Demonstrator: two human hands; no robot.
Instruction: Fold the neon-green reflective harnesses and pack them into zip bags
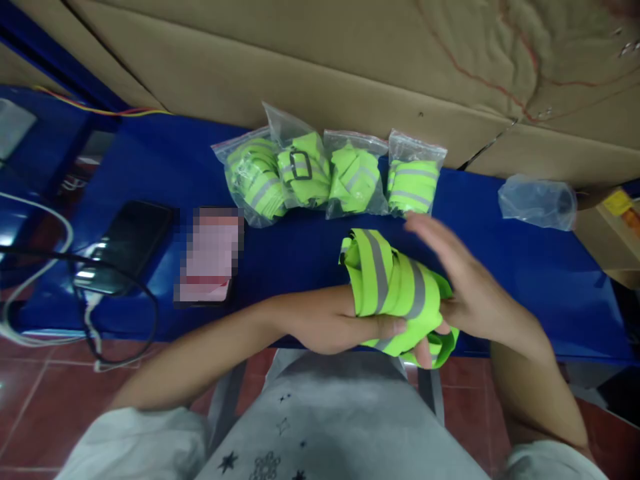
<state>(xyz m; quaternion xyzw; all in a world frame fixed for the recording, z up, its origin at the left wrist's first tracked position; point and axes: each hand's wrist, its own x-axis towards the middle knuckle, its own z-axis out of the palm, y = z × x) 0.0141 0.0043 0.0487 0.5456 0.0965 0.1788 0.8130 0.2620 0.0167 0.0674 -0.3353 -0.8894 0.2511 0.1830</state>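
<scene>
A neon yellow-green reflective belt [400, 287] with grey stripes is bundled in loops above the table's front edge. The loops pass over my left hand [345, 327]; its thumb presses on the near side and fingertips show beneath, so it is closed on the belt. My right hand [470, 287] is at the belt's right side, slightly blurred, its long fingers stretched toward the back of the table. Its palm side meets or nearly meets the bundle, and part of its thumb is hidden there. Just beyond those fingertips lies a clear zip bag [415, 177] with a folded belt inside.
Three more bagged belts [255, 177] line the back of the blue table [300, 260]. To the left lie a phone with a blurred screen [210, 253], a dark phone-like device [130, 243] and cables [155, 313]. An empty-looking clear bag [537, 203] is beside a cardboard box [607, 233] at right.
</scene>
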